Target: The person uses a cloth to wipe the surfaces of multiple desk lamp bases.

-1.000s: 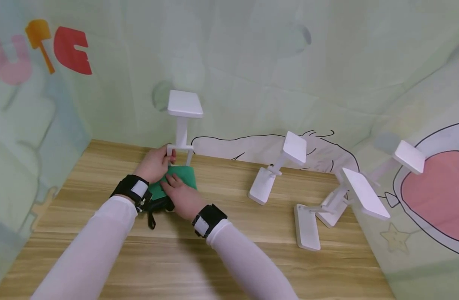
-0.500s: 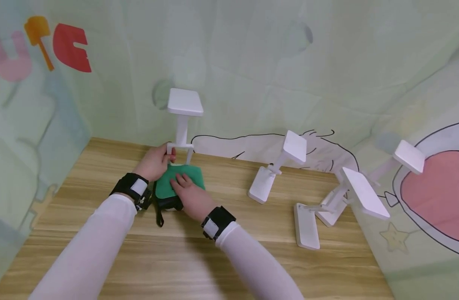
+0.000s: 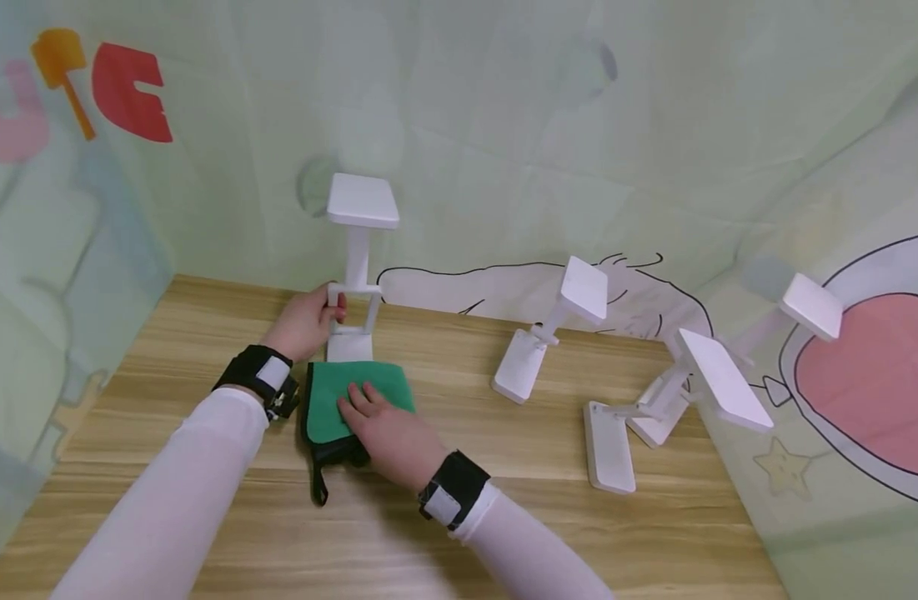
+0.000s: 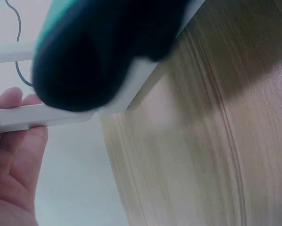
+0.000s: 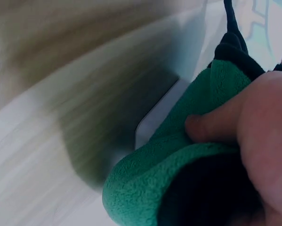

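Note:
A white folding desk lamp stands upright near the back wall at the left. My left hand grips one side bar of its lower frame, and in the left wrist view the fingers and thumb lie around the white bar. A green cloth with black edging and a hanging loop covers the front part of the lamp's base. My right hand holds the cloth there, fingers spread on top. The right wrist view shows the thumb pressing into the green fabric, with a base corner beneath.
Further right stand more white lamps: one in the middle, one at the front right, and one behind it. The wooden table meets a printed cloth wall at the back and sides.
My right hand and the green cloth have slid toward me and slightly right along the lamp's base, uncovering its back part. The left hand keeps hold of the frame bar.

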